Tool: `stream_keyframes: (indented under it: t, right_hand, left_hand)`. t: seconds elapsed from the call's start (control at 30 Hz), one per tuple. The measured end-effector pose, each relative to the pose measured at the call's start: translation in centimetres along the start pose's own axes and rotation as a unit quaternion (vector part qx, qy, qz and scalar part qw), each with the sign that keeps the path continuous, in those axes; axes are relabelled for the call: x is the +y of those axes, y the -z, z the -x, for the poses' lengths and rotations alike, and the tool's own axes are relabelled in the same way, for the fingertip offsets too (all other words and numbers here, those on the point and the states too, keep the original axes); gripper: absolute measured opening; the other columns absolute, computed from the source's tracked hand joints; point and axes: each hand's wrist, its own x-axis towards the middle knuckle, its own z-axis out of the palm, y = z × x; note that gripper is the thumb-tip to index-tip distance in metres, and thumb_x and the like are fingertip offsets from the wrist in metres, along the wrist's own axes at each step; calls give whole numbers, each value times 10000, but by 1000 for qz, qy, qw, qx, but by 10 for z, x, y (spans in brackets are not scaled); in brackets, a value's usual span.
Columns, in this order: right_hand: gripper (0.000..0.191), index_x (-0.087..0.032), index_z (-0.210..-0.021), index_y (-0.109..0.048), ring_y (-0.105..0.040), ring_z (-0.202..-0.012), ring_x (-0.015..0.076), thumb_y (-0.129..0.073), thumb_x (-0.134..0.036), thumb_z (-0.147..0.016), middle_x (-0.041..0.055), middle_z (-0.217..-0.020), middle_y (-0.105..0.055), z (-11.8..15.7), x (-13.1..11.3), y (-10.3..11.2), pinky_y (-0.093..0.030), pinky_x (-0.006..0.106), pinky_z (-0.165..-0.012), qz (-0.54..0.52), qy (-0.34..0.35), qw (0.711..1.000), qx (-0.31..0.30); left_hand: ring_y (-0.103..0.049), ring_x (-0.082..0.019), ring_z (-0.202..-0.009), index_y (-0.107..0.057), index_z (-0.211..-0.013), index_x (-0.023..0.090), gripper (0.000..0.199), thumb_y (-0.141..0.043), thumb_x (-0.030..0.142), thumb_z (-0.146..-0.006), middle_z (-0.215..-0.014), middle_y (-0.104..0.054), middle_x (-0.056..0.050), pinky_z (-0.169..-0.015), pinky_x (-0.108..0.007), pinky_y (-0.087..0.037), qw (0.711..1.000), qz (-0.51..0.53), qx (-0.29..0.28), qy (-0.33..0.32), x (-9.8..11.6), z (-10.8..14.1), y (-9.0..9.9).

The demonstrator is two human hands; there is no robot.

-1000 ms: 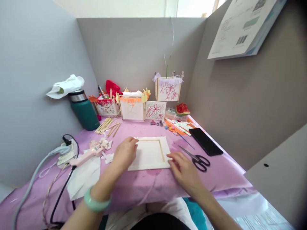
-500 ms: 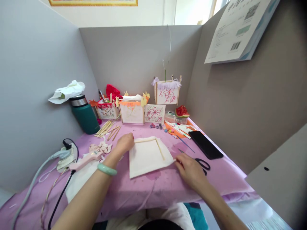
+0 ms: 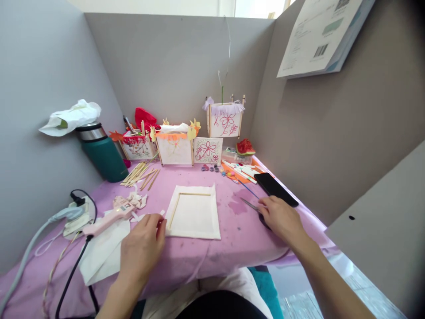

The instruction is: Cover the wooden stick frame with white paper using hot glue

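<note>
A white cloth (image 3: 199,217) lies flat on the table in front of me, with two thin wooden sticks (image 3: 195,194) forming an L along its far and left sides. My left hand (image 3: 142,241) is at the cloth's near left corner, thumb and fingers closed on its edge. To the right, my right hand (image 3: 282,217) is wrapped over the handles of the black scissors (image 3: 249,204). The blades point left and away from me, and most of the handles are hidden under the hand.
A pink glue gun (image 3: 109,220) rests at left over white scraps, beside a power strip (image 3: 79,217). Behind it are loose sticks (image 3: 142,175) and a green bottle (image 3: 104,155). Decorated panels (image 3: 175,150) stand at the back. A black phone (image 3: 275,188) and markers (image 3: 239,170) lie right.
The cloth has turned so the sticks lie along its far and left sides instead of far and right. My left hand moved nearer; my right hand left the cloth and took hold of the scissors.
</note>
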Motion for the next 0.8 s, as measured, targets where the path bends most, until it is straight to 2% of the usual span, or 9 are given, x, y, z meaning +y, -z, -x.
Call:
stream_keyframes:
  t: [0.07,0.2,0.4,0.5,0.57,0.6,0.67,0.73,0.8]
  right_hand:
    - [260,-181,-958,-694,-610,-896,253,-447,-244,-907,104,-958,-658,20,11,-3,-430,328,-700,13,4,1000,-11]
    - [265,-194,-1027,-678,-612,-927,239,-442,-233,-912,96,-1028,-636,34,15,-4,-449,335,-753,35,33,998,-46]
    - [245,-189,-1054,-639,-636,-860,284,-533,-288,-856,102,-902,-660,39,17,13,-431,355,-673,84,-41,989,-113]
    - [182,-218,-952,-629,-635,-796,257,-557,-273,-794,71,-881,-663,47,23,24,-414,326,-614,-5,-62,992,-109]
    - [160,-226,-919,-594,-615,-728,215,-545,-325,-802,45,-845,-657,55,21,28,-424,313,-604,-177,-81,973,-124]
    - [181,-225,-926,-572,-601,-686,193,-540,-365,-817,38,-830,-655,60,17,29,-432,308,-596,-285,-96,942,-150]
    - [265,-213,-958,-542,-567,-612,156,-557,-446,-832,29,-800,-649,71,6,26,-435,294,-572,-490,-127,833,-221]
    - [345,-191,-980,-551,-543,-593,130,-629,-478,-806,22,-778,-632,86,-9,18,-423,279,-572,-624,-150,721,-261]
    - [401,-171,-987,-581,-526,-625,123,-707,-473,-756,19,-755,-600,101,-23,9,-407,261,-572,-709,-164,635,-259]
  left_hand:
    - [-601,-192,-759,-574,-848,211,154,-453,277,-917,-828,-627,-29,-660,-298,-433,991,105,24,-77,9,5,-4]
    - [-567,-188,-830,-604,-914,208,102,-506,195,-889,-876,-613,-40,-726,-316,-447,950,232,-46,-203,44,8,-15]
    - [-538,-209,-829,-638,-904,211,114,-539,163,-872,-854,-606,-48,-734,-367,-439,939,231,-79,-242,74,7,-33]
    - [-536,-200,-806,-642,-832,203,154,-508,150,-886,-817,-606,-45,-726,-363,-433,939,232,-78,-241,74,6,-38]
    - [-536,-200,-803,-641,-818,200,163,-502,151,-889,-814,-611,-45,-724,-363,-430,938,232,-80,-244,73,5,-39]
    - [-537,-201,-806,-641,-824,200,160,-503,151,-889,-818,-614,-45,-726,-365,-429,938,231,-82,-245,73,5,-38]
    - [-538,-201,-809,-640,-832,199,156,-503,148,-886,-822,-617,-44,-728,-365,-429,939,226,-88,-246,73,5,-37]
    - [-538,-199,-804,-637,-826,198,153,-505,146,-883,-818,-617,-43,-725,-362,-427,940,218,-91,-245,74,5,-36]
    - [-538,-196,-797,-633,-805,197,154,-508,147,-880,-809,-616,-41,-718,-356,-425,942,215,-91,-243,75,4,-36]
